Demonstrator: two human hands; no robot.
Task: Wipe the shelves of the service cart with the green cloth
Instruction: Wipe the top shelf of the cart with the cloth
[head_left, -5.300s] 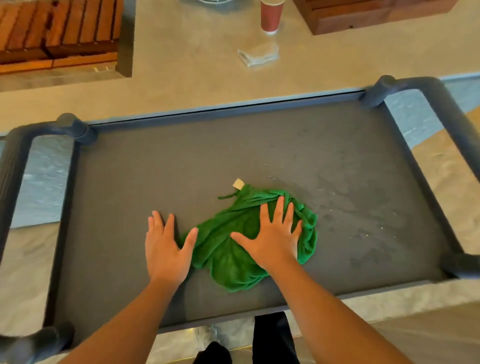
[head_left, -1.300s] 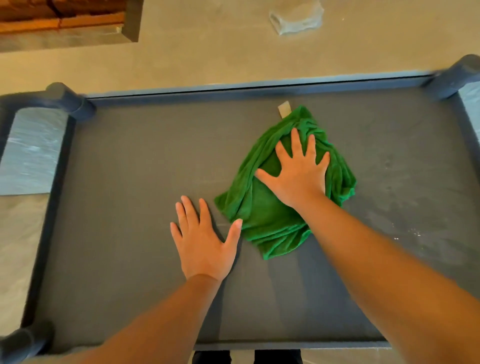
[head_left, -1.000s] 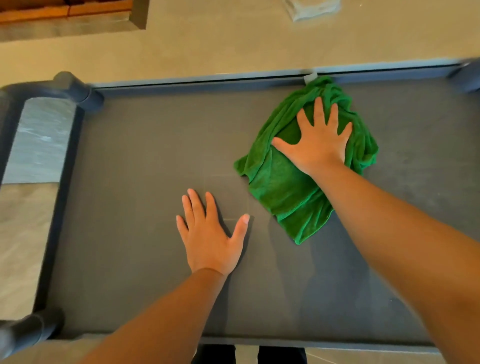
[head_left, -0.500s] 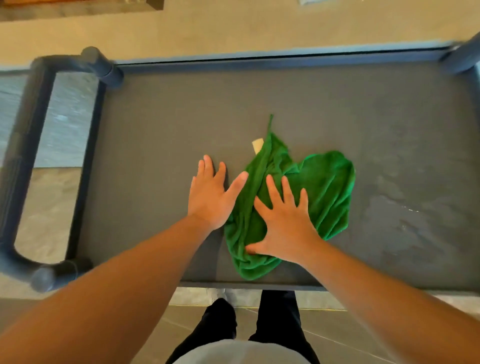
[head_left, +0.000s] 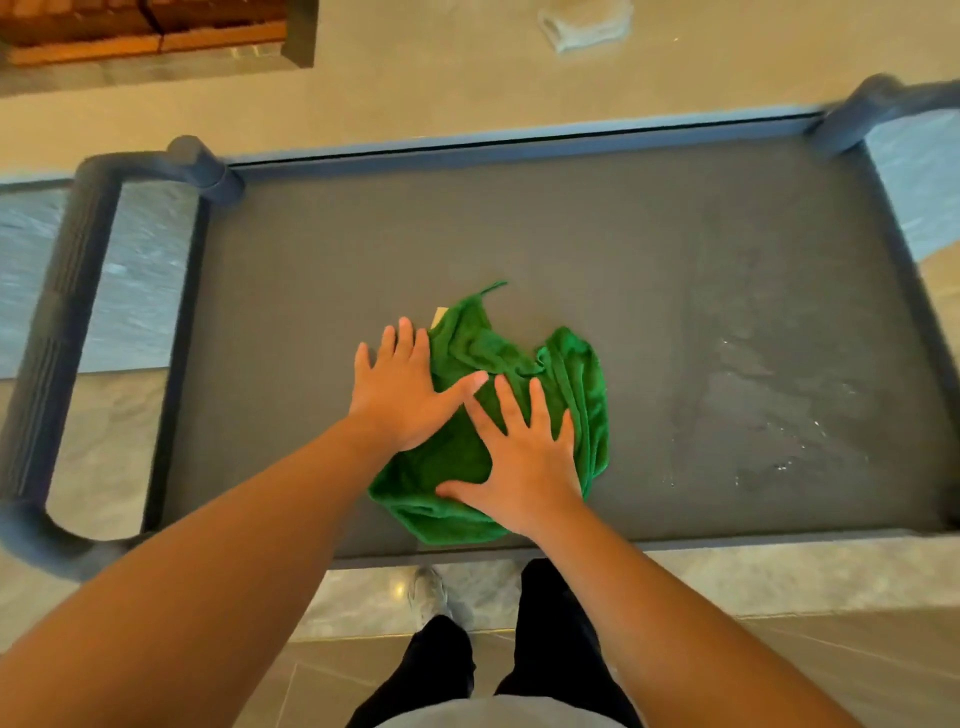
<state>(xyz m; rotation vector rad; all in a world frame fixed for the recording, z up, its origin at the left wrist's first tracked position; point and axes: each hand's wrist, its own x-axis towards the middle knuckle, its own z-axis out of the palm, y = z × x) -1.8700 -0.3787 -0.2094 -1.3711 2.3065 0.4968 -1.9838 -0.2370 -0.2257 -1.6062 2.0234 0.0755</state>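
The green cloth (head_left: 566, 374) has come back from the top rim of the shelf (head_left: 311, 291) to lower centre; the left hand (head_left: 400, 395) now joins the right hand (head_left: 519, 462), both spread flat and pressing it; the streaky right side is likely next

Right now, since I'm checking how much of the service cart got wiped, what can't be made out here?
Head view only:
Lower shelves: hidden beneath the dark grey top shelf.
Shelf surface under the crumpled green cloth, the left hand and the right hand: covered by them.
That shelf's right end: cut off by the frame edge.
Pale crumpled item beyond the shelf: clipped by the top edge, too blurred to identify.
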